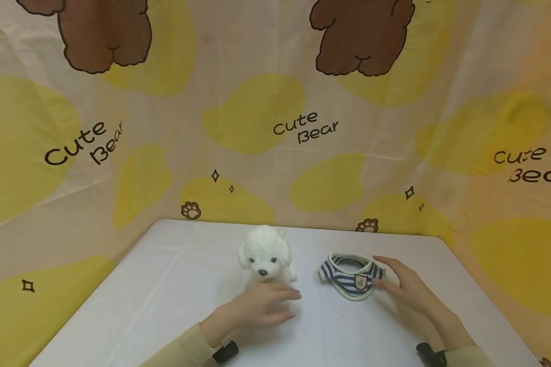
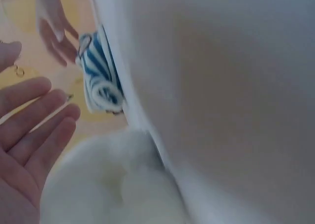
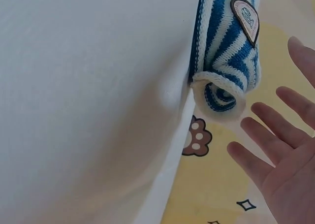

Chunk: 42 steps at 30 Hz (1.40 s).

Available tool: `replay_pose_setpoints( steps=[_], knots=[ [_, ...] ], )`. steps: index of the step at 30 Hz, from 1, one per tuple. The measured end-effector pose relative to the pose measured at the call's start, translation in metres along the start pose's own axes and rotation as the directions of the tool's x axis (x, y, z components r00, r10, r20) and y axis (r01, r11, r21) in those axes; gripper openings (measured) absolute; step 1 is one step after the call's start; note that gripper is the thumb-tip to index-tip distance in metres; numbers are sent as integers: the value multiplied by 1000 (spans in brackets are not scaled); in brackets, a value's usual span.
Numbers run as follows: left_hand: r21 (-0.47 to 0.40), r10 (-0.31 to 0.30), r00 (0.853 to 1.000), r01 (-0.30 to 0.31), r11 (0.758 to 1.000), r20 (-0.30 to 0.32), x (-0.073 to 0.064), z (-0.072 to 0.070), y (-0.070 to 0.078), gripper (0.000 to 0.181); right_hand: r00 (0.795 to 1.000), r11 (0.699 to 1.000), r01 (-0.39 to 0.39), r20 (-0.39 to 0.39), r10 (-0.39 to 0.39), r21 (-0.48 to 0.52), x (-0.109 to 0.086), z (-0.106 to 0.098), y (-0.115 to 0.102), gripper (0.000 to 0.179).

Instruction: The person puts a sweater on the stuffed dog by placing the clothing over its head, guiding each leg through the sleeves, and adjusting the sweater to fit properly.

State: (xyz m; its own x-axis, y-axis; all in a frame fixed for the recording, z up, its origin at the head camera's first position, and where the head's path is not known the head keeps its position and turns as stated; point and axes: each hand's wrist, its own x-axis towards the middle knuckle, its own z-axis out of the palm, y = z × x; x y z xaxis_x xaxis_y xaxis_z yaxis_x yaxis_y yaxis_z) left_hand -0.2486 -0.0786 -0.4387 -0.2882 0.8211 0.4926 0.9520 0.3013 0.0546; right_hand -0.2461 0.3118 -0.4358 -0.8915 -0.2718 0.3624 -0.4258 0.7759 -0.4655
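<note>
A white plush dog (image 1: 264,254) sits on the table, facing the head camera. My left hand (image 1: 261,306) is in front of its body with the fingers extended to the right, hiding the dog's lower part; in the left wrist view the hand (image 2: 29,135) appears apart from the white fur (image 2: 113,184). To the dog's right lies a small blue-and-white striped knit pet shirt (image 1: 349,278) with a badge on its front. My right hand (image 1: 410,288) is at the shirt's right sleeve, fingers spread. The right wrist view has the fingers (image 3: 275,125) beside the sleeve, holding nothing.
The white tabletop (image 1: 174,285) has rounded back corners. Behind and beside it hangs a patterned cloth (image 1: 252,117) with bears and lettering. A dark wrist camera (image 1: 226,351) is strapped at the left cuff, another dark device (image 1: 429,354) at the right.
</note>
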Motion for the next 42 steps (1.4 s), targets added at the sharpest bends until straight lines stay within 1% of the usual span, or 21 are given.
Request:
replay_pose_setpoints(
  steps=[4,6,8,10,13,15,17,20,25,26,28,29,33,36,37,39,42],
  knots=[
    [44,16,1000,-16,999,-10,23,11,9,31,1000,1000,19,-7,-19,19,4,1,1,57],
    [47,-5,1000,5,999,3,34,15,13,31,999,999,32,-10,-31,27,6,2,3,56],
    [34,-54,998,53,998,12,45,19,15,32,999,998,41,-10,-40,46,7,3,4,55],
    [33,-116,993,115,993,9,55,22,16,32,999,997,38,-12,-37,62,9,5,6,54],
    [25,-195,980,196,980,-29,70,30,15,31,1000,996,25,-14,-24,90,12,8,9,52],
    [13,-226,972,227,974,-58,79,36,14,30,1000,995,16,-14,-14,101,14,9,10,52],
    [-10,-255,964,255,967,-74,88,42,12,30,1000,993,5,-11,-4,114,16,11,11,51],
    [-48,-309,949,307,951,-65,100,49,9,29,1000,992,0,-6,1,124,19,12,12,51],
    [-106,-415,910,412,905,-1,115,56,1,28,1000,992,-16,3,16,125,24,14,12,48],
    [-109,-434,901,432,895,7,117,58,-2,29,1000,992,-23,8,22,125,24,14,12,47],
    [-116,-471,882,468,876,2,121,63,-7,29,999,992,-36,15,35,124,26,15,12,45],
    [-124,-492,870,488,864,-4,123,65,-10,29,999,991,-43,20,41,125,27,15,13,45],
    [-188,-580,814,564,804,-36,128,71,-20,29,998,990,-63,38,59,127,29,14,13,42],
    [-248,-633,773,607,755,-40,130,73,-25,29,996,989,-76,60,69,127,31,13,13,41],
    [-265,-647,761,618,740,-34,130,74,-26,29,994,988,-89,68,81,129,31,12,13,41],
    [-293,-669,743,637,713,-14,130,77,-29,29,990,985,-117,90,106,131,32,10,14,41],
    [-323,-683,730,653,685,25,129,81,-33,29,982,979,-158,126,142,128,33,8,15,40]
  ],
)
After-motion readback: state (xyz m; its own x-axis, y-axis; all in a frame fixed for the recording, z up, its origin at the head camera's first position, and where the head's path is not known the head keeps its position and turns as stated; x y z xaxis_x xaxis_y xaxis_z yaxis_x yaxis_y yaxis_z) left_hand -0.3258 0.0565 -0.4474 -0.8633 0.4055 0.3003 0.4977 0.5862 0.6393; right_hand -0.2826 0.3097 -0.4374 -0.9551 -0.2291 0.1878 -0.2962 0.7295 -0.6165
